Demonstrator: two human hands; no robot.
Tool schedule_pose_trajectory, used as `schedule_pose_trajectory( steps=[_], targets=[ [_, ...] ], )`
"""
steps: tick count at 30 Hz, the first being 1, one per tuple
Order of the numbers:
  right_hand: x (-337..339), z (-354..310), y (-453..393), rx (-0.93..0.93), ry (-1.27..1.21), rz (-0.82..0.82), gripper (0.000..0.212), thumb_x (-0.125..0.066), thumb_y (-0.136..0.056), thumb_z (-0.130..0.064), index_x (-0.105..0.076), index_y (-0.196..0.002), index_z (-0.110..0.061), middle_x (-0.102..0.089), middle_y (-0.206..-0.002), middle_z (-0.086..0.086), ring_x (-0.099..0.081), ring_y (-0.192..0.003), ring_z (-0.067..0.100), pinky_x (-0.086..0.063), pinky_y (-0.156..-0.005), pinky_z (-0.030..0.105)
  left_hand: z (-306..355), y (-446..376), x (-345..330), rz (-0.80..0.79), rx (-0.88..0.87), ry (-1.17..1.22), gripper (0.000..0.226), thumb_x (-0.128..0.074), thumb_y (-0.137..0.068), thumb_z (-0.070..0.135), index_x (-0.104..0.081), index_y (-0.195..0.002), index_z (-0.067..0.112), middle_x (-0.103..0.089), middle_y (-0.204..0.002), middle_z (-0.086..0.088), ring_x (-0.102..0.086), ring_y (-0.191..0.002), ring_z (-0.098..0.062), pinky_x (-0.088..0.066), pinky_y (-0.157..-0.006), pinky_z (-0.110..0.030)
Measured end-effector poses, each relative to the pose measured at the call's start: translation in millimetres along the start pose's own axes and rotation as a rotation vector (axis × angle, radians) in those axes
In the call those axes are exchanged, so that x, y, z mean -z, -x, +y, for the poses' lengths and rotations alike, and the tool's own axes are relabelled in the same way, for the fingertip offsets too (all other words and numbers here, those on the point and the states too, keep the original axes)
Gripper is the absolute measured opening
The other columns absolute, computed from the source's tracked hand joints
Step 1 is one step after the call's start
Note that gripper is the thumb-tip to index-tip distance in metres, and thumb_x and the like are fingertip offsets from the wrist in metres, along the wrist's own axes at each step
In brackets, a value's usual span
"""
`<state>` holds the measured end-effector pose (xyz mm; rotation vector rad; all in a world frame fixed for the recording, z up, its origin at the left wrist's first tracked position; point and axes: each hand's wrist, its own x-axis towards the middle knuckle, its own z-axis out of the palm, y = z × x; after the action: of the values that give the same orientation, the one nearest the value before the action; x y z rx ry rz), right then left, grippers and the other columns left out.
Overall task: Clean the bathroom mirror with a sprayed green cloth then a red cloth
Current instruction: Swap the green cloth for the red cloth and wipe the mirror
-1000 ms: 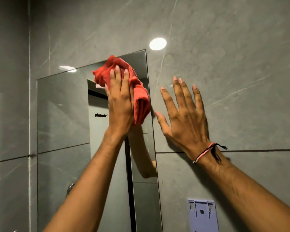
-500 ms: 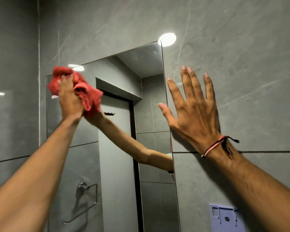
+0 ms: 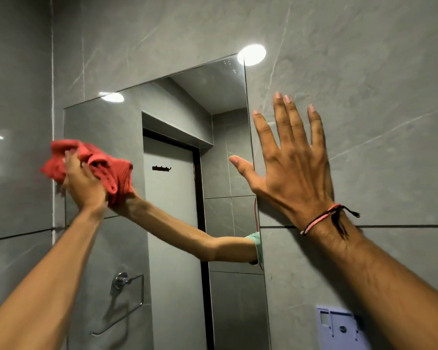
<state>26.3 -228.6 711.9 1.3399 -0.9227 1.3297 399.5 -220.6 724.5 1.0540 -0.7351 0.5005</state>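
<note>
The frameless mirror (image 3: pixel 177 117) hangs on a grey tiled wall, filling the middle of the head view. My left hand (image 3: pixel 82 181) presses a crumpled red cloth (image 3: pixel 101 162) against the glass at the mirror's left edge, about mid-height. My right hand (image 3: pixel 292 168) lies flat with fingers spread on the tiles just right of the mirror, holding nothing; a red and black thread band circles its wrist. The green cloth and the spray bottle are out of view.
The mirror reflects my arm, a grey door with a hook rack (image 3: pixel 161 168) and a chrome towel ring (image 3: pixel 127 289). A pale plastic wall bracket (image 3: pixel 339 327) sits low on the tiles at the right. A few specks show near the mirror's top right corner.
My left hand swept the red cloth from the mirror's upper right to its upper left, then down the left edge. My right hand stayed flat on the wall.
</note>
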Motion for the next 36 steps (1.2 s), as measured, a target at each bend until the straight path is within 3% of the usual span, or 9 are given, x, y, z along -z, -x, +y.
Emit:
schedule_pose_trajectory(
  steps=[2,5,8,11,15,19,26,30,36],
  targets=[
    [1.1,-0.3,-0.1,-0.006,-0.015,0.003,0.093,-0.027,-0.094,-0.082,-0.036,-0.16,-0.017,-0.023,-0.171,0.019,-0.02,-0.16,0.03,-0.013,-0.129,0.059,44.9,2.0,-16.5,-0.055,-0.11,0.075,0.045,-0.034,-0.107,0.016,-0.042,-0.151,0.013,-0.052,-0.15,-0.019,-0.056,-0.131,-0.028,-0.044,-0.112,-0.025],
    [5.1,0.3,-2.6,-0.027,-0.036,-0.017,0.099,-0.018,-0.091,-0.087,-0.035,-0.161,-0.018,-0.023,-0.171,0.016,-0.02,-0.16,0.028,-0.012,-0.129,0.06,110.4,19.2,-41.6,-0.203,-0.346,0.133,0.053,-0.036,-0.103,0.012,-0.035,-0.156,0.015,-0.041,-0.159,-0.019,-0.046,-0.142,-0.034,-0.039,-0.119,-0.045],
    [11.9,9.0,-7.2,-0.036,-0.048,-0.065,0.103,-0.008,-0.089,-0.089,-0.031,-0.163,-0.021,-0.018,-0.173,0.016,-0.016,-0.161,0.028,-0.011,-0.128,0.061,156.3,43.5,-55.2,-0.305,-0.568,0.163,0.054,-0.042,-0.098,0.007,-0.043,-0.152,0.01,-0.025,-0.166,-0.017,-0.022,-0.156,-0.029,-0.019,-0.128,-0.047],
    [17.9,26.9,-13.7,-0.069,-0.048,-0.071,0.1,-0.006,-0.089,-0.088,-0.027,-0.164,-0.024,-0.014,-0.174,0.016,-0.013,-0.162,0.028,-0.008,-0.129,0.061,176.4,66.5,-59.7,-0.406,-0.727,0.136,0.057,-0.045,-0.097,0.01,-0.039,-0.154,0.011,-0.02,-0.168,-0.015,-0.013,-0.158,-0.029,-0.011,-0.13,-0.049],
    [23.7,57.8,-27.7,-0.078,-0.008,-0.051,0.092,-0.008,-0.093,-0.084,-0.025,-0.164,-0.027,-0.013,-0.174,0.016,-0.013,-0.162,0.029,-0.007,-0.128,0.062,196.2,95.0,-67.0,-0.483,-0.916,0.127,0.055,-0.045,-0.102,0.015,-0.035,-0.155,0.007,-0.02,-0.168,-0.019,-0.01,-0.158,-0.033,-0.012,-0.128,-0.057],
    [23.0,78.4,-35.1,-0.041,0.073,-0.015,0.08,-0.013,-0.1,-0.073,-0.023,-0.164,-0.027,-0.013,-0.173,0.018,-0.013,-0.162,0.03,-0.01,-0.127,0.064,205.0,135.5,-75.7,-0.46,-1.069,0.111,0.054,-0.045,-0.104,0.027,-0.039,-0.153,0.005,-0.03,-0.164,-0.018,-0.02,-0.156,-0.032,-0.014,-0.127,-0.056],
    [18.9,72.5,-25.7,-0.045,0.083,0.002,0.08,-0.015,-0.101,-0.073,-0.019,-0.165,-0.026,-0.012,-0.173,0.021,-0.012,-0.162,0.032,-0.011,-0.126,0.066,179.6,168.9,-63.8,-0.427,-0.945,0.129,0.05,-0.049,-0.104,0.023,-0.043,-0.151,0.007,-0.033,-0.164,-0.015,-0.024,-0.156,-0.028,-0.021,-0.126,-0.055],
    [17.4,64.9,-12.8,-0.056,0.067,-0.014,0.083,-0.016,-0.1,-0.076,-0.017,-0.166,-0.026,-0.01,-0.173,0.021,-0.01,-0.162,0.032,-0.009,-0.127,0.064,152.0,189.9,-47.5,-0.443,-0.749,0.165,0.054,-0.045,-0.104,0.026,-0.038,-0.154,0.006,-0.029,-0.165,-0.015,-0.019,-0.157,-0.028,-0.019,-0.127,-0.055],
    [18.2,53.4,4.8,-0.062,0.073,-0.041,0.085,-0.017,-0.098,-0.078,-0.013,-0.166,-0.026,-0.007,-0.174,0.02,-0.008,-0.162,0.032,-0.01,-0.128,0.064,101.1,220.3,-21.7,-0.385,-0.617,0.135,0.053,-0.045,-0.102,0.01,-0.037,-0.154,0.006,-0.024,-0.167,-0.014,-0.017,-0.158,-0.028,-0.022,-0.125,-0.057]
  ],
)
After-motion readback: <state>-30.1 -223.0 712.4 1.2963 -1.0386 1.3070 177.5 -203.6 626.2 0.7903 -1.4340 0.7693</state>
